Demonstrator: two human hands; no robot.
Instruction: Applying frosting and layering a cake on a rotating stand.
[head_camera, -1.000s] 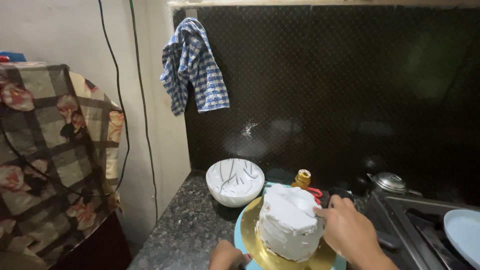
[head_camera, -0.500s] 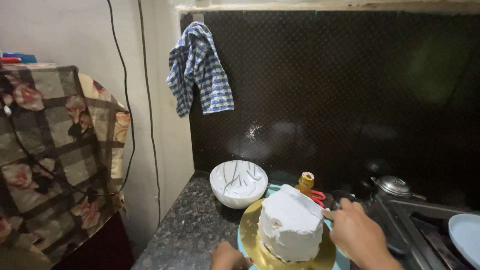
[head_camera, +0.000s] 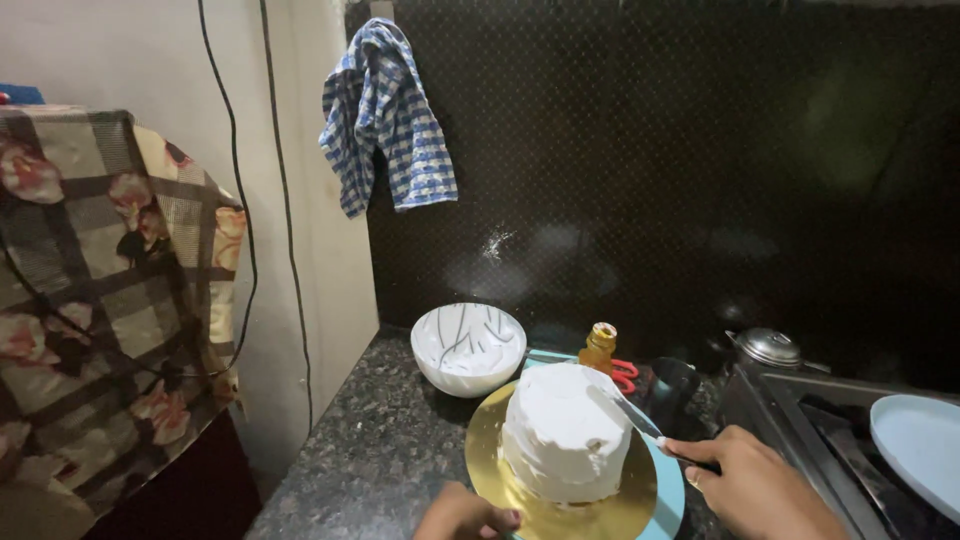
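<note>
A tall round cake (head_camera: 563, 430) covered in white cream stands on a gold board (head_camera: 492, 462), which rests on a light blue turntable (head_camera: 668, 492). My right hand (head_camera: 752, 485) grips a palette knife (head_camera: 628, 413) whose blade lies against the cake's right upper side. At the bottom edge my left hand (head_camera: 466, 516) touches the near rim of the gold board; only its fingers show.
A white bowl (head_camera: 467, 346) smeared with cream sits behind the cake on the dark granite counter (head_camera: 365, 460). A small yellow bottle (head_camera: 598, 347), red scissor handles (head_camera: 624, 374), a dark cup (head_camera: 671, 385), a stove (head_camera: 820, 420) and a pale blue plate (head_camera: 922, 440) stand right. A checked cloth (head_camera: 384, 120) hangs above.
The view has shifted slightly, so the cake sits a little further right and lower. My right hand has drawn back to the right, with the knife blade now showing against the cake's side.
</note>
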